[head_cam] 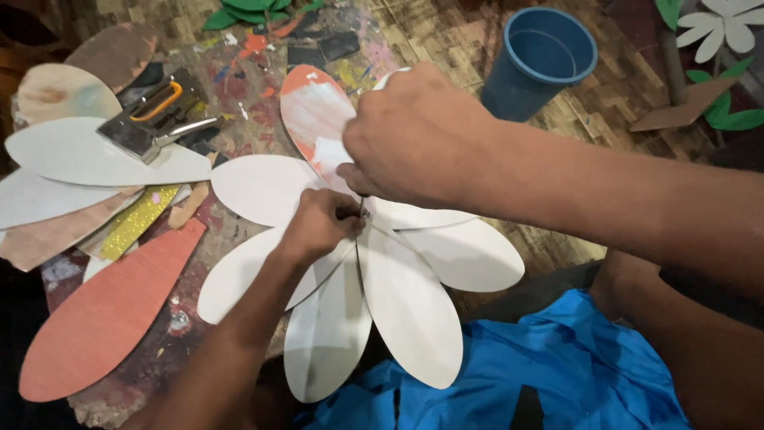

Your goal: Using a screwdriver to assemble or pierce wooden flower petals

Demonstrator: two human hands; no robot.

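Flower: a big white petal flower [374,271] of flat cut-out petals fanned from one hub, lying at centre frame on a paint-stained board [239,103] and overhanging its lower edge above blue cloth [557,366]
Left hand: the left hand [318,227] sits at the hub, fingers curled tight and pinching a small dark thing where the petals meet — what it is, too small to tell
Right hand: the right hand [414,131] comes in from the right of the frame, closed in a loose fist over the hub, fingertips pressed down beside the left; whether it grips a tool cannot be told
Handling: the petals look like thin, light sheet — stiff enough to hold shape unsupported, yet likely to crease or tear at the narrow roots
Where to hold: judged best at the hub, where the layers overlap; lifting by a single petal tip would probably bend it
Nearby: a staple gun [159,119] on loose petals [87,159] at upper left, a salmon petal [103,318] at lower left, a blue cup [541,60] at upper right
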